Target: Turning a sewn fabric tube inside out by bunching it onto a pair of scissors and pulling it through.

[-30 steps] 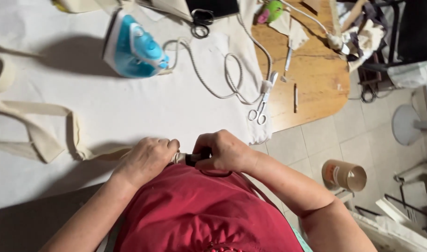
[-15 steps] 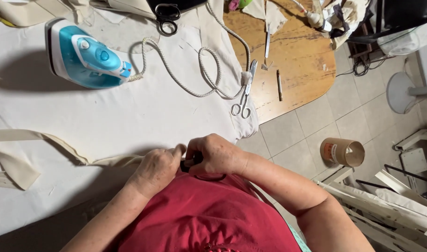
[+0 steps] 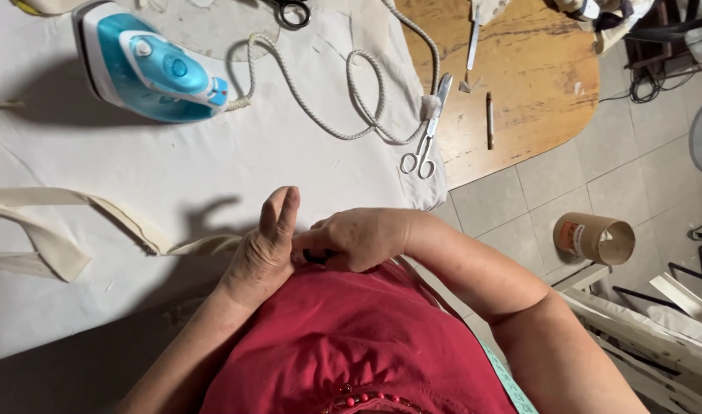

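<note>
White cloth (image 3: 236, 146) covered most of the table, and bare brown wood (image 3: 519, 84) showed only at its right end, where the edge curved round above a floor of pale grey tiles (image 3: 519, 207). On that floor, just off the table's right corner, lay a short cardboard tube (image 3: 594, 238) on its side, its open end showing nothing that I could make out inside.

Near the far left of the cloth lay a blue and white iron (image 3: 148, 73), its braided cord (image 3: 343, 92) looping across to the cloth's right edge. Small scissors (image 3: 426, 130) lay where cloth met wood, and a pencil (image 3: 490, 120) lay on the bare wood beside them.

A cream fabric strip (image 3: 83, 211) ran in from the left edge toward the near edge, where both hands met against a red shirt (image 3: 351, 345). The left hand (image 3: 263, 253) was half closed with its thumb raised, resting by the strip's end; whether it gripped the strip I could not tell. The right hand (image 3: 359, 239) was curled tight round a small dark object (image 3: 318, 257), mostly hidden.
</note>
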